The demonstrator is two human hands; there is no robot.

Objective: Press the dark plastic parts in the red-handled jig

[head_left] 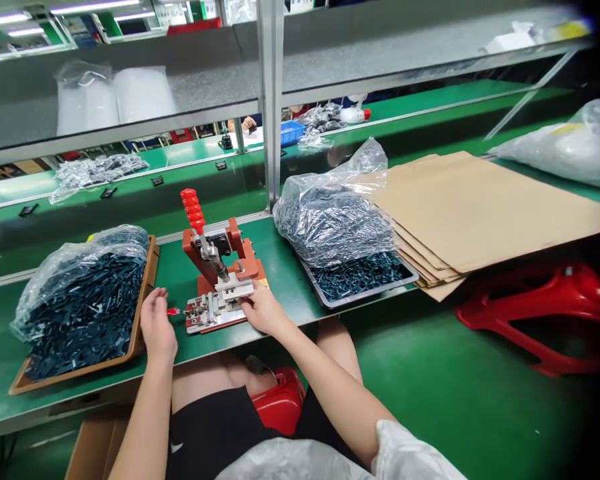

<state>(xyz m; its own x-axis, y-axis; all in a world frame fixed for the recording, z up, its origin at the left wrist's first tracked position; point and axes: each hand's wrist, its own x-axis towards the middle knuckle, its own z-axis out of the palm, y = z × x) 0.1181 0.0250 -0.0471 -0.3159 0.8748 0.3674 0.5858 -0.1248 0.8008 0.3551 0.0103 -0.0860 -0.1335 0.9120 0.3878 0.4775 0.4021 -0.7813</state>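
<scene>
Toggle-clamp fixture (224,272), orange-brown frame with bare-metal slides and bolts, red ribbed handle (193,211) up; stands on green bench (287,267) between two trays. Right hand (266,311) has its fingertips on the fixture's right end; can't tell if they pinch anything. Left hand (159,325) half-curled by the small red-tipped lever (173,311), contact unclear. Any lettering on the fixture is too small to read. Brown tray (143,300) left, dark tray (370,293) right, both with dark slim parts and clear plastic; cardboard sheets (485,207) far right.
</scene>
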